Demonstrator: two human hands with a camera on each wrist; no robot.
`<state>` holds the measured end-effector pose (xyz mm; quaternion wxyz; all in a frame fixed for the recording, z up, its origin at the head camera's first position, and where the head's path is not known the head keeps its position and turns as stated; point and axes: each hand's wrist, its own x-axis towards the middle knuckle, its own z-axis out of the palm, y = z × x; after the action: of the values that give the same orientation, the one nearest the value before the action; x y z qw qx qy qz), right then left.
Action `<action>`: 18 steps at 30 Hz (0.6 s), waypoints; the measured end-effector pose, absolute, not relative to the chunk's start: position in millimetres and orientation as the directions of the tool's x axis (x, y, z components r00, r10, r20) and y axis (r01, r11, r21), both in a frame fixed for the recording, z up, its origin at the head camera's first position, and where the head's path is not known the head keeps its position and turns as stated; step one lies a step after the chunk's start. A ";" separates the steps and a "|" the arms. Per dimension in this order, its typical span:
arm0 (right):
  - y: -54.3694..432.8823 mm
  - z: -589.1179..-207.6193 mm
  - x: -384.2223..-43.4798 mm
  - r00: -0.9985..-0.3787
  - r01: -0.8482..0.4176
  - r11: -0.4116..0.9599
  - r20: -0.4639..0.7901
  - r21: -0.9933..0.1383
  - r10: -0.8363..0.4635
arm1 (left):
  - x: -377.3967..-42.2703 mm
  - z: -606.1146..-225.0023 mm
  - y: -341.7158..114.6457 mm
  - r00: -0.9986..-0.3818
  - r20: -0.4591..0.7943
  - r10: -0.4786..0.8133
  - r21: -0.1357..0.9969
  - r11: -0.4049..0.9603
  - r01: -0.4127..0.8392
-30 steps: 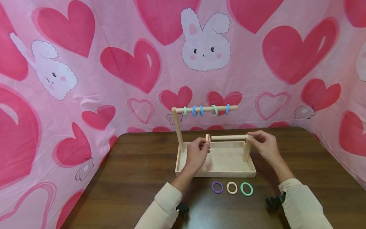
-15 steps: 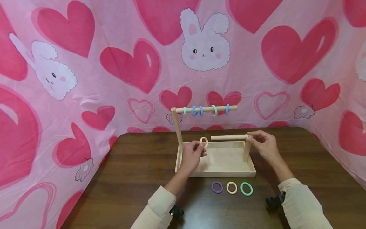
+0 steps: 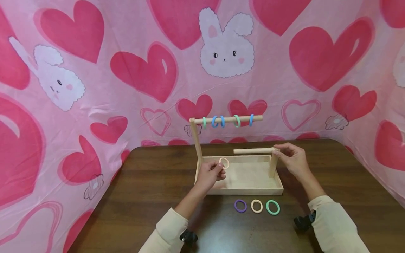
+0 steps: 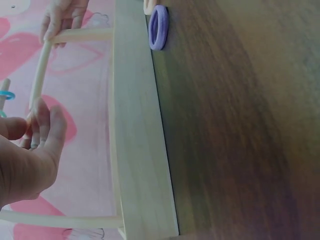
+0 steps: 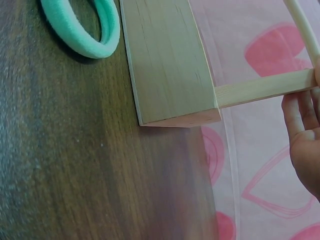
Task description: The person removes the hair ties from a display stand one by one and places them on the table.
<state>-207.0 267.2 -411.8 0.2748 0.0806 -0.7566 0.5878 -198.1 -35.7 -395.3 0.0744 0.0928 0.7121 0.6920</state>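
Backdrop: a pink cloth (image 3: 126, 88) hung behind and to both sides of the table — creased in places.
Print: large red hearts (image 3: 143, 72), outlined hearts and white bunny faces (image 3: 226, 49) with small flowers.
Furniture: a dark brown wood-grain table (image 3: 142, 196) with rounded far corners, its far edge against the cloth.
Light: even and soft — a faint sheen on the tabletop, mild shadows.
Floor, windows: hidden by the cloth.
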 end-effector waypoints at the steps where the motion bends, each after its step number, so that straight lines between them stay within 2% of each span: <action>1: 267.3 -411.7 -207.1 -0.835 -0.447 0.296 0.512 -0.844 0.201 | -197.4 -395.2 -36.0 -0.971 0.015 0.237 0.999 0.024 0.021; 18: 267.3 -410.8 -206.4 -0.829 -0.460 0.293 0.523 -0.838 0.196 | -188.4 -400.2 -46.2 -0.958 -0.082 0.276 0.995 0.084 -0.061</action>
<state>-206.4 267.3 -410.8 0.2788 0.0874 -0.7542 0.5880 -188.4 -46.2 -400.2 0.1252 0.0741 0.7254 0.6728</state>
